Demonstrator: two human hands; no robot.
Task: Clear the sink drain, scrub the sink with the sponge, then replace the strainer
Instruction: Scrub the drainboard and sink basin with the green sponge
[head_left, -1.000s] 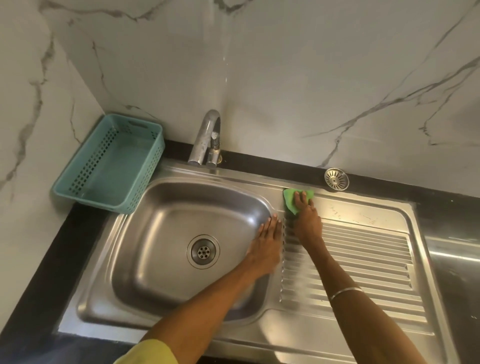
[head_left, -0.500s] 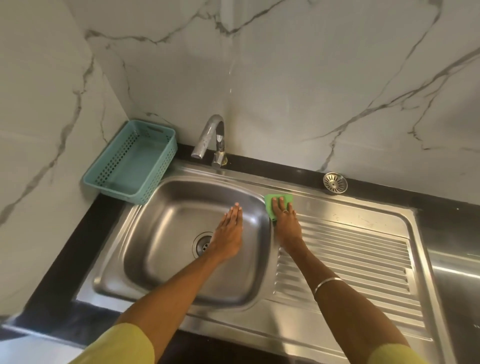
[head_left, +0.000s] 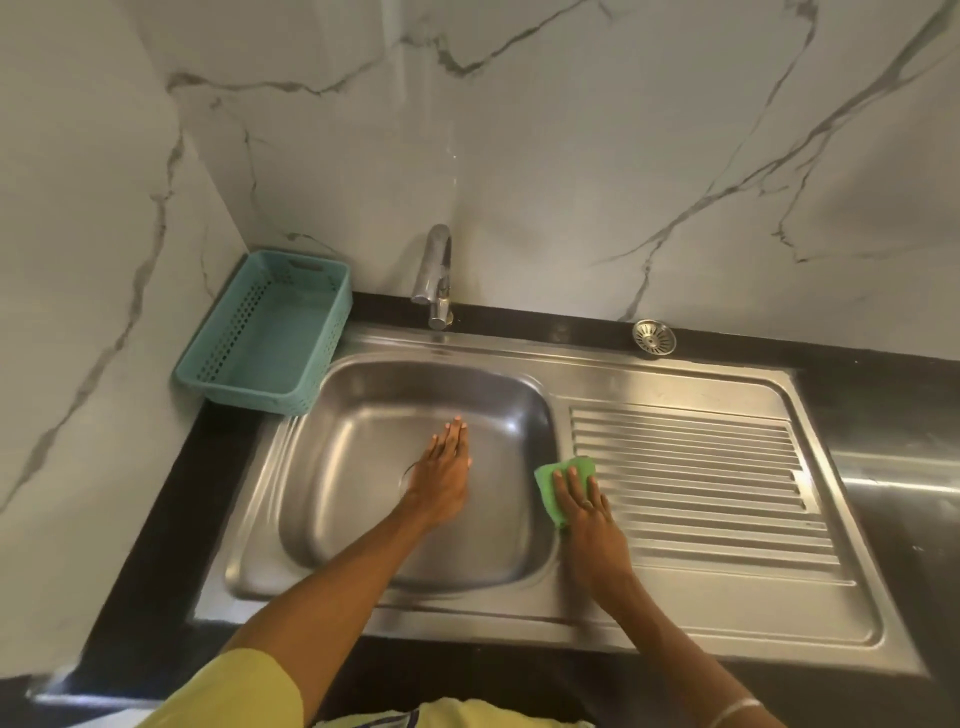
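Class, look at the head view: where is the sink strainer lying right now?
The strainer lies on the black counter ledge against the wall, behind the sink's ribbed drainboard and right of the faucet.

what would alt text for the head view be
A person's right hand presses a green sponge flat on the steel sink rim beside the drainboard, while the left hand lies open over the drain in the basin. The strainer sits on the black counter by the marble wall, right of the tap, and a teal basket stands left.
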